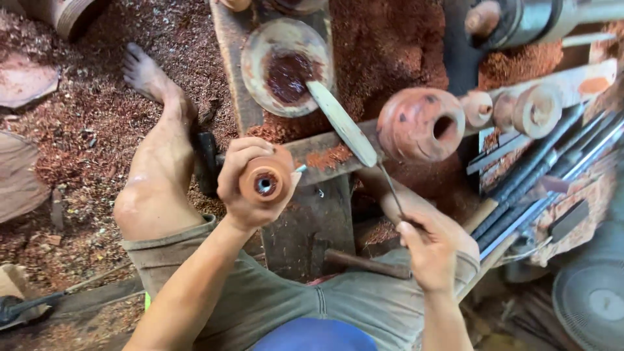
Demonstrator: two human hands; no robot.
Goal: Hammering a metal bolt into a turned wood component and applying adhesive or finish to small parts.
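Clasping a small hollow turned wooden cup [265, 180], the left hand [244, 185] raises it above the sawdust-strewn workshop floor, while the right hand [434, 248] pinches a thin metal rod [392, 193]. Beyond the cup, a round dish [286, 65] of dark paste and a reddish wooden pot [421, 124] rest on rough planks.

You wear dusty olive-grey shorts [286, 299] with a stitched centre seam and a blue shirt [315, 336]; arms, legs and feet are bare.

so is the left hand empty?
No, the left hand grips a small round turned wooden piece with a hole in its centre.
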